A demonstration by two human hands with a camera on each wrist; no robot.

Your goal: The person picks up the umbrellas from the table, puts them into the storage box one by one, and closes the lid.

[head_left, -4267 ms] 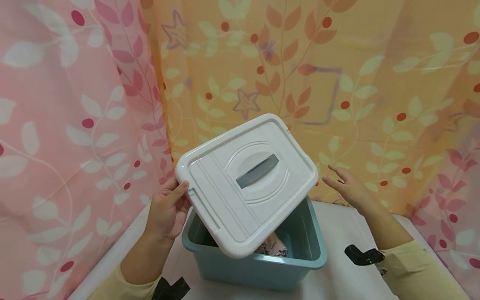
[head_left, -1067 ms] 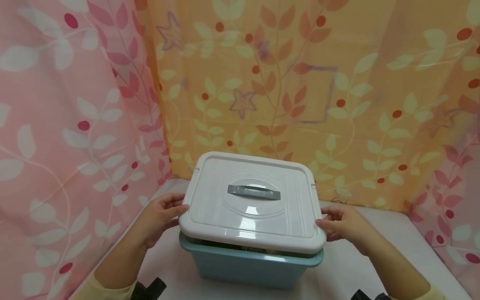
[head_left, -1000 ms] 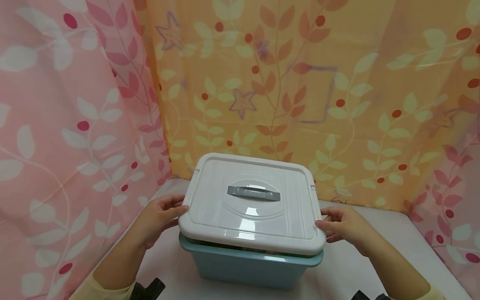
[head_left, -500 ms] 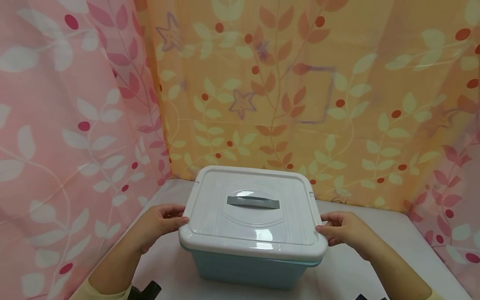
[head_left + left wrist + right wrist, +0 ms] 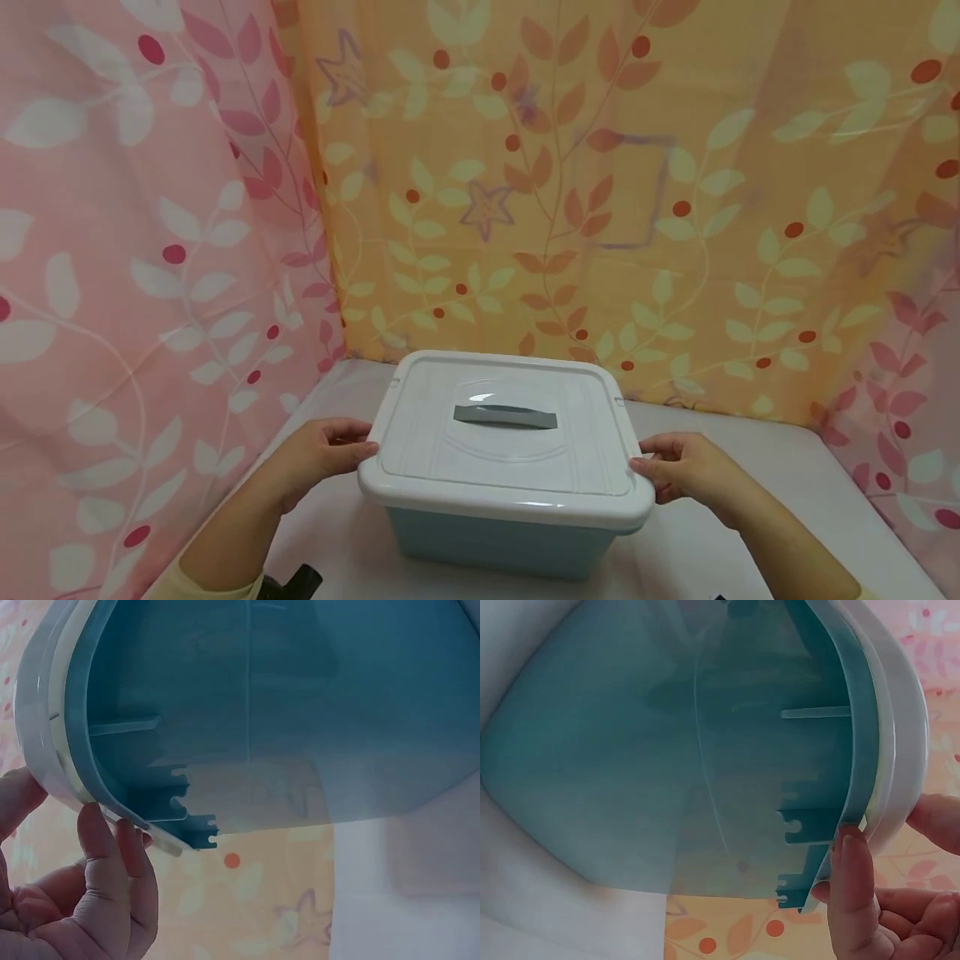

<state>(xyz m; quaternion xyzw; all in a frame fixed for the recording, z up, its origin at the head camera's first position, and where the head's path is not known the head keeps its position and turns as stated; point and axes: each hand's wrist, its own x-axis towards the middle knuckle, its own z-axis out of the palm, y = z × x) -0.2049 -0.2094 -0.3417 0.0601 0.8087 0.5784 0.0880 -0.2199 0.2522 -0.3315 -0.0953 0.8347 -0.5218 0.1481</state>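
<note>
A white lid (image 5: 420, 442) with a grey handle (image 5: 506, 416) sits on the teal storage box (image 5: 495, 542), covering its opening. My left hand (image 5: 322, 454) holds the lid's left edge, thumb on top. In the left wrist view, fingers (image 5: 101, 847) reach under the box's teal rim (image 5: 77, 712), with the white edge above it. On the opposite side my right hand (image 5: 686, 471) grips the lid's right edge the same way. Fingertips (image 5: 851, 844) press up beneath the rim in the right wrist view, the thumb on the lid. The box's contents are hidden.
The box stands on a white-covered table (image 5: 735, 542). A pink leaf-print curtain (image 5: 150, 292) hangs at the left, and an orange one (image 5: 525, 208) hangs close behind. A black wrist mount (image 5: 292, 583) shows on the left arm.
Earlier the left hand held the lid tilted over the box. Then the right hand took its other edge, and both lowered it, closing the gap at the front rim.
</note>
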